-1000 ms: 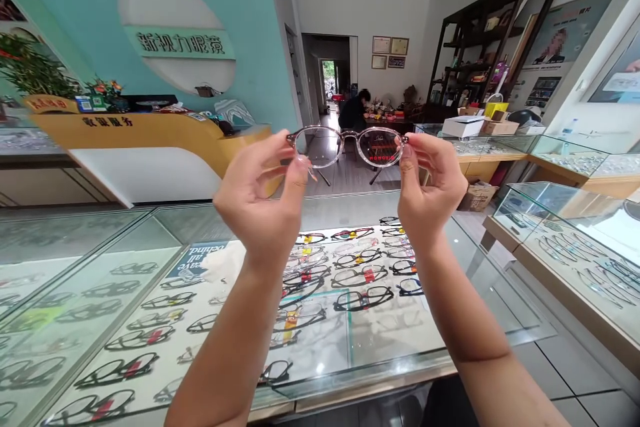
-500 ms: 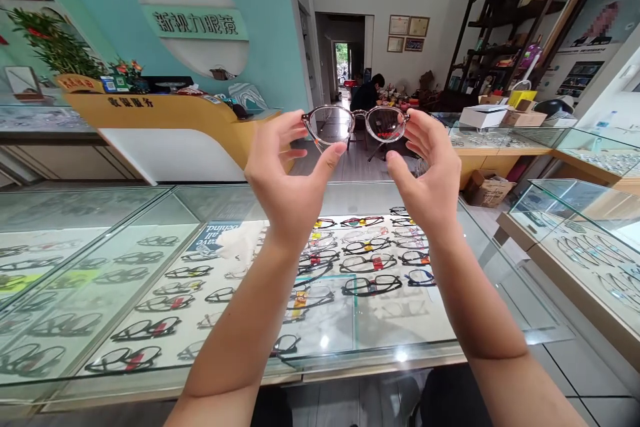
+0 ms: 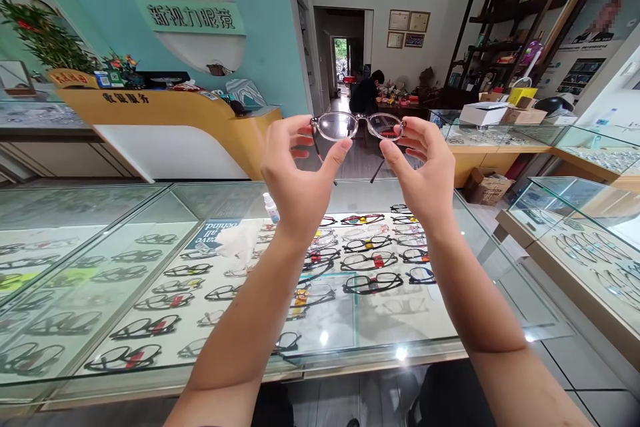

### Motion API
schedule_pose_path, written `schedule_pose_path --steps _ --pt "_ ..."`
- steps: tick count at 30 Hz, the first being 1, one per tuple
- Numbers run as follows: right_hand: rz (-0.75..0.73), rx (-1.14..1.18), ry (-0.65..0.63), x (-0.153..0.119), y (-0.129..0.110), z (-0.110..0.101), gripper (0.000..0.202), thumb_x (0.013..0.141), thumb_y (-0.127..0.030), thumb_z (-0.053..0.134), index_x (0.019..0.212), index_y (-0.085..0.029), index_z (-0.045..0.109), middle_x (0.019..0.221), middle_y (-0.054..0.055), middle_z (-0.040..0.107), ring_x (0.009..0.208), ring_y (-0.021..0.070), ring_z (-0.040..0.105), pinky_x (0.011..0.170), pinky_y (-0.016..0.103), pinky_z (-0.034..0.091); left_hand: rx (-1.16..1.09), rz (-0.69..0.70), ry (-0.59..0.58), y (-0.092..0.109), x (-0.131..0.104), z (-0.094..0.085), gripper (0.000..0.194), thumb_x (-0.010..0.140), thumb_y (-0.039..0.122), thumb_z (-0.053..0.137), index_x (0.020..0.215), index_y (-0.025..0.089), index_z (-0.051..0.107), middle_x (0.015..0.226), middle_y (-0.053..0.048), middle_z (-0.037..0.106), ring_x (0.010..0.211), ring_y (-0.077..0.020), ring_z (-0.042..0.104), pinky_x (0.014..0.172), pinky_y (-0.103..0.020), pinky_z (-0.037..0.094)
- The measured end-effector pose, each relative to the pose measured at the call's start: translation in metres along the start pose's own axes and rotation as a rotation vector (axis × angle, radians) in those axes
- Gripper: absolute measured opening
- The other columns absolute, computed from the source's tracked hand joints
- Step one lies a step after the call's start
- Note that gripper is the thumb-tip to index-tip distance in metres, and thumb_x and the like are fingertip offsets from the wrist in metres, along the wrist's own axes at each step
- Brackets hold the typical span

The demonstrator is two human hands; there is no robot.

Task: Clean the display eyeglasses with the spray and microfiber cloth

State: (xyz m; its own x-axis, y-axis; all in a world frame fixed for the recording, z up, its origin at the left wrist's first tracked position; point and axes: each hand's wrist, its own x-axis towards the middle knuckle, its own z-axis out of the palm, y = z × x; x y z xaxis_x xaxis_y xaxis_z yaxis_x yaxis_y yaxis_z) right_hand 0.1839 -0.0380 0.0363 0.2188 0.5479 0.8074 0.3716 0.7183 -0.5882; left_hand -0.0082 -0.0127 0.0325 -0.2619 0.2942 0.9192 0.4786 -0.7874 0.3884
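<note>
A pair of eyeglasses point(image 3: 361, 118) with a clear, dark-marked frame is held up above the glass counter, its lenses side by side and its temples hanging down. My left hand point(image 3: 303, 163) grips the left end of the frame, thumb near the bottom of the left lens. At the other end, my right hand point(image 3: 424, 163) is closed on the frame with its thumb below the right lens. Red lettering shows on the right lens. Under my hands, several rows of glasses point(image 3: 370, 261) lie inside the display case point(image 3: 420, 340).
A small white bottle point(image 3: 271, 205) and a crumpled white tissue point(image 3: 235, 243) are on the counter beyond my left forearm. Another display case point(image 3: 590, 240) stands at the right. In the back, a person point(image 3: 367, 93) sits by a cluttered table. A yellow-fronted desk point(image 3: 200, 113) is at the left.
The eyeglasses have tipped, so the lenses look flatter and the temples point further down. Both hands have drawn slightly closer together. The white bottle has come into sight beside my left wrist.
</note>
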Motion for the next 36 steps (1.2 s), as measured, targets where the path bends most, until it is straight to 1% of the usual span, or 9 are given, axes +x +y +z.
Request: schedule_pose_path --steps 3,8,11,14,19,25,30,33,36 --pt "-0.022 -0.029 0.009 0.000 -0.002 0.000 0.042 0.097 -0.056 0.080 0.133 -0.034 0.072 0.132 0.005 0.079 0.124 0.0267 0.075 0.108 0.050 0.062 -0.047 -0.056 -0.050 -0.007 0.002 0.000 0.044 0.092 0.051 0.089 0.123 0.028 0.069 0.116 -0.006 0.076 0.103 -0.0213 0.075 0.086 -0.036 0.061" --pt "-0.073 -0.080 0.052 -0.001 -0.002 0.000 0.043 0.097 -0.053 0.082 0.134 -0.034 0.072 0.133 0.006 0.079 0.123 0.0273 0.075 0.105 0.050 0.063 -0.167 -0.132 -0.141 -0.021 0.005 0.001 0.050 0.089 0.051 0.092 0.126 0.025 0.071 0.118 -0.008 0.080 0.107 -0.0222 0.079 0.086 -0.034 0.065" --pt "-0.107 -0.136 0.060 -0.001 0.000 0.000 0.043 0.098 -0.052 0.080 0.136 -0.034 0.071 0.137 0.006 0.078 0.121 0.0280 0.076 0.104 0.052 0.063 -0.220 -0.185 -0.150 -0.028 0.005 0.004 0.056 0.085 0.053 0.094 0.129 0.026 0.073 0.123 -0.010 0.081 0.112 -0.0244 0.080 0.085 -0.034 0.066" --pt "-0.135 -0.174 0.050 -0.001 0.004 0.001 0.046 0.098 -0.052 0.079 0.138 -0.033 0.068 0.139 0.007 0.078 0.122 0.0289 0.076 0.103 0.052 0.065 -0.211 -0.200 -0.146 -0.033 0.004 0.006 0.062 0.083 0.056 0.095 0.133 0.028 0.073 0.129 -0.009 0.080 0.118 -0.0269 0.080 0.090 -0.037 0.068" --pt "-0.107 -0.176 -0.007 0.000 0.008 0.000 0.048 0.099 -0.054 0.075 0.141 -0.033 0.064 0.142 0.008 0.075 0.129 0.0308 0.074 0.110 0.055 0.063 -0.133 -0.116 -0.125 -0.034 0.002 0.006 0.061 0.087 0.058 0.091 0.137 0.030 0.071 0.133 -0.008 0.079 0.120 -0.0278 0.079 0.091 -0.039 0.068" --pt "-0.043 -0.159 -0.037 0.002 0.011 -0.002 0.049 0.095 -0.050 0.081 0.137 -0.033 0.063 0.141 0.008 0.076 0.130 0.0310 0.075 0.111 0.056 0.063 -0.048 0.032 -0.032 -0.025 -0.003 0.009 0.063 0.088 0.062 0.088 0.138 0.028 0.069 0.135 -0.009 0.075 0.126 -0.0306 0.075 0.098 -0.044 0.065" --pt "0.012 -0.092 -0.074 0.004 0.015 -0.003 0.048 0.095 -0.050 0.079 0.136 -0.032 0.064 0.144 0.009 0.076 0.133 0.0310 0.074 0.113 0.055 0.063 0.010 0.060 -0.010 -0.018 -0.006 0.010 0.064 0.086 0.062 0.090 0.135 0.028 0.066 0.129 -0.009 0.072 0.126 -0.0324 0.070 0.109 -0.052 0.059" --pt "0.057 -0.057 -0.092 0.005 0.017 -0.001 0.045 0.094 -0.046 0.079 0.134 -0.030 0.064 0.141 0.010 0.078 0.129 0.0298 0.076 0.115 0.056 0.061 0.023 0.084 -0.001 -0.015 -0.008 0.010 0.064 0.085 0.059 0.091 0.135 0.029 0.065 0.128 -0.009 0.070 0.129 -0.0341 0.067 0.115 -0.055 0.053" --pt "0.094 -0.035 -0.103 0.005 0.021 0.001 0.045 0.094 -0.042 0.077 0.135 -0.030 0.064 0.141 0.011 0.078 0.125 0.0293 0.077 0.116 0.057 0.060 0.048 0.123 0.028 -0.011 -0.011 0.012 0.062 0.086 0.056 0.092 0.135 0.029 0.064 0.128 -0.009 0.070 0.128 -0.0344 0.065 0.116 -0.055 0.050"
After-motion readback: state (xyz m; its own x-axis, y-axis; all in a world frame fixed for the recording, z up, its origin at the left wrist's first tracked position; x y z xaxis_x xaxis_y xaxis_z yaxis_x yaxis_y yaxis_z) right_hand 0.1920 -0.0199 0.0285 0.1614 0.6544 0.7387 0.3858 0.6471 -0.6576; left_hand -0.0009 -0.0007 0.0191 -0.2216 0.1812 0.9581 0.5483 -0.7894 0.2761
